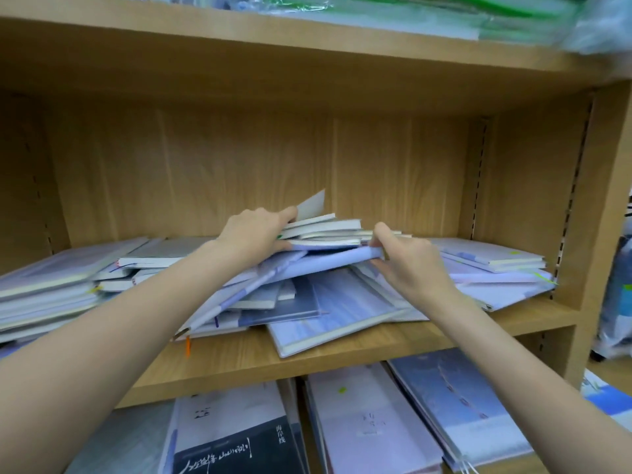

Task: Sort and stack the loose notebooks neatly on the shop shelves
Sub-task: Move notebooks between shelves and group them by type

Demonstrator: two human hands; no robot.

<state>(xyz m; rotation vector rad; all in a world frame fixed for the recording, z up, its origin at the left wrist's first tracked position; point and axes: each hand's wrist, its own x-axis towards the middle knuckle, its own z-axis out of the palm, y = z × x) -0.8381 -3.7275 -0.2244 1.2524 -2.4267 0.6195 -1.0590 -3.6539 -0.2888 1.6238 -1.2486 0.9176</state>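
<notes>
Shelf (342, 350): I see wood-grain board carrying a jumbled heap of thin lilac and pale-blue notebooks (307, 299).
Left hand (254, 234): fingers curled round a lifted handful of notebooks (325, 230) atop the heap.
Right hand (410, 265): fingers pinch a lilac notebook (335, 260), bending its cover.
Arms: both extended forward.

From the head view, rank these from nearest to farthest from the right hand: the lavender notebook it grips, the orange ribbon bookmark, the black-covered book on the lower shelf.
1. lavender notebook: gripped by the right hand, mid-pile.
2. orange ribbon bookmark: hanging over the shelf edge, left.
3. black-covered book: lower shelf, bottom left.
</notes>
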